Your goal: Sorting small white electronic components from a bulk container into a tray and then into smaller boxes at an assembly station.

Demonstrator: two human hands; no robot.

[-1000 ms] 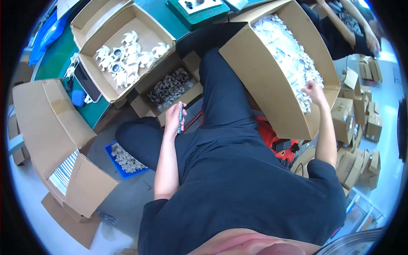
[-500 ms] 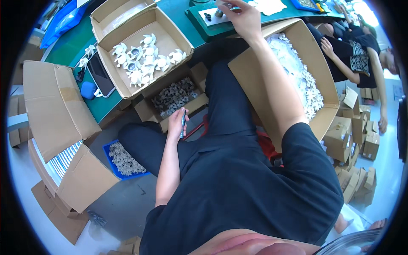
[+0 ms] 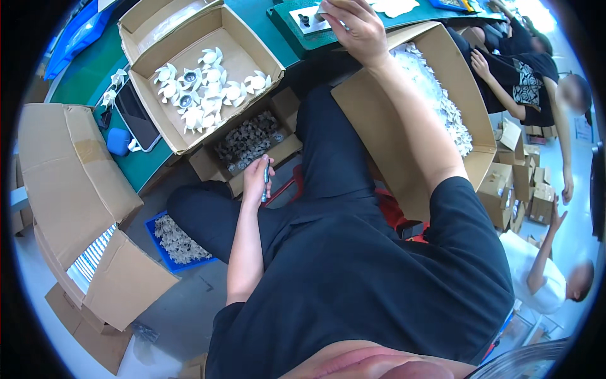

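Right hand [image 3: 355, 28] at 12 o'clock, grip pinched on small white plastic piece [image 3: 323, 11] over green counter [image 3: 297, 38]; lower it square, no rush. Left hand [image 3: 257, 180] grip wrapped round slim blue-grey pen-like tool [image 3: 266, 181], centre, by thigh.

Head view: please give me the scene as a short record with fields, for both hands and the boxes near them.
left hand: left hand rests on the lap and holds a slim pen-like tool, upright
right hand: right hand is stretched out over the green mat; its fingers touch a small white part
nearest box: small box of grey parts
box behind it: open box of white fan-shaped parts
right side: large box of white pieces
floor: blue tray of pale parts
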